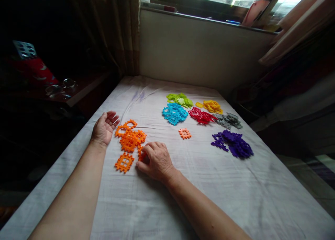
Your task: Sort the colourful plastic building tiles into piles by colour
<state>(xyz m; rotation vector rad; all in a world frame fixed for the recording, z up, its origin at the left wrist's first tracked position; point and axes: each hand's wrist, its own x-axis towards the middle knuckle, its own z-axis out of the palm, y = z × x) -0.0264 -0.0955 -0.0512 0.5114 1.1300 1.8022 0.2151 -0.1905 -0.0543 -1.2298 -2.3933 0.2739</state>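
Note:
My left hand (104,128) rests on its edge at the left of the pile, palm facing the orange pieces, fingers loosely apart and holding nothing. Flat orange plastic interlocking building pieces (129,141) with notched edges lie heaped between my hands; some have window-like openings. One orange window square (124,163) lies flat, apart, in front of the heap. My right hand (157,159) is at the heap's right side, its fingers curled around another orange piece (140,153), which they partly hide.
Beyond lie heaps of blue (175,113), lime green (180,99), red (201,115), yellow (212,106), grey (229,120) and purple pieces (234,143). A single peach square (185,133) lies mid-sheet. Eyeglasses (61,88) sit on a dark side table (86,88) at left.

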